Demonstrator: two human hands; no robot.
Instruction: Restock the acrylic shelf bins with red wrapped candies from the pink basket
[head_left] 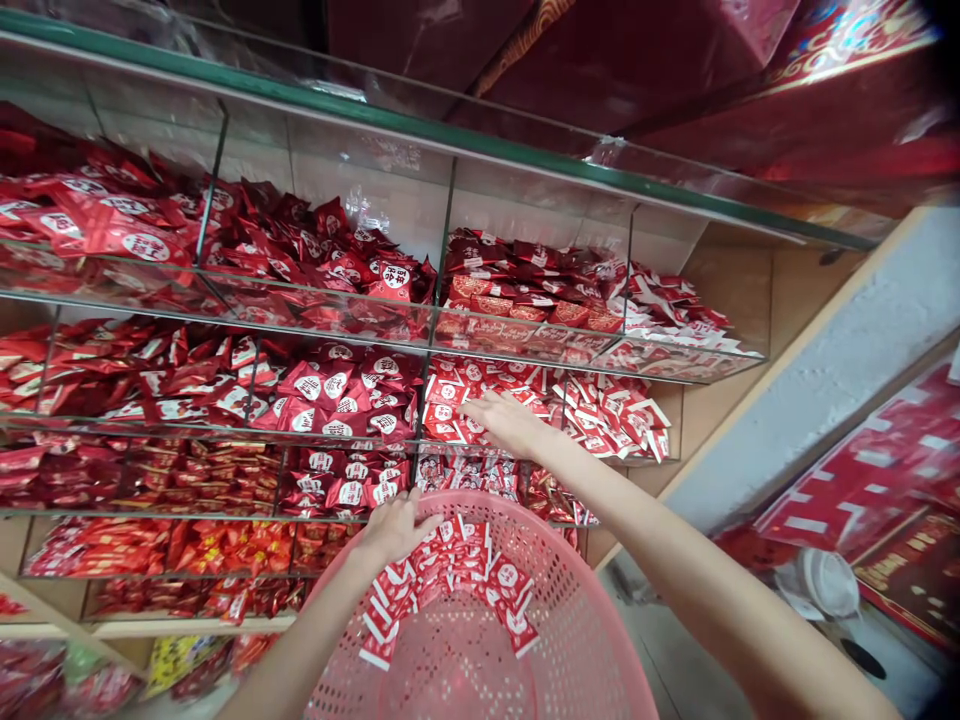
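My left hand is at the far left rim of a pink perforated plastic basket, its thumb inside and its fingers closed over the edge. Several small red and white wrapped packets lie in the basket, mostly along its far side. Above the basket, my right hand reaches into a shelf compartment of similar red packets. Its fingers stretch over the packets and touch the top ones. From this angle I see nothing held in it, though the fingertips are partly hidden.
Glass-divided shelves hold more red packets in several rows. A green-edged glass shelf crosses overhead, with dark red boxes above it. To the right are a wooden side panel, a pale wall and a clear plastic cup.
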